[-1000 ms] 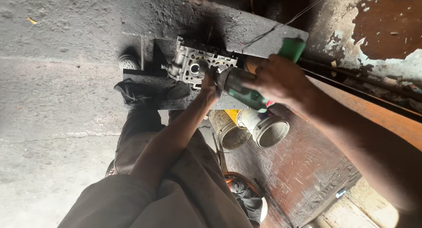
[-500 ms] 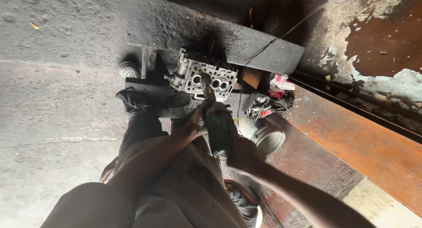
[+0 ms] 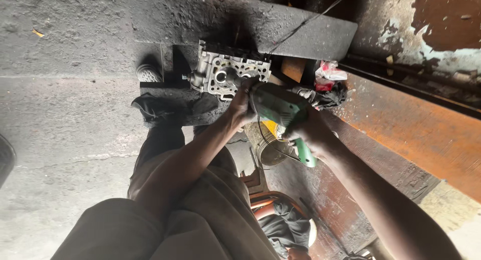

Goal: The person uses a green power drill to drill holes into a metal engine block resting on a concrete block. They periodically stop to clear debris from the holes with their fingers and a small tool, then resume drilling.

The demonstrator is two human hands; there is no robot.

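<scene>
Rough grey concrete floor here, pitted and sooty, with a dark slab running along the back and a rusty orange steel beam off to the right under a wall of peeling paint. One cast aluminium cylinder head sits on a dark block right in front of the slab, all ports and round holes, pale and gritty. One green power tool, looks like a grinder, plastic body, black cord looping below it. Left hand is wrapped tight around the tool's front end, right at the head's edge. Right hand is clamped around the rear handle. One dented metal can sits under the tool. One bundle of red and white rags lies by the beam.
</scene>
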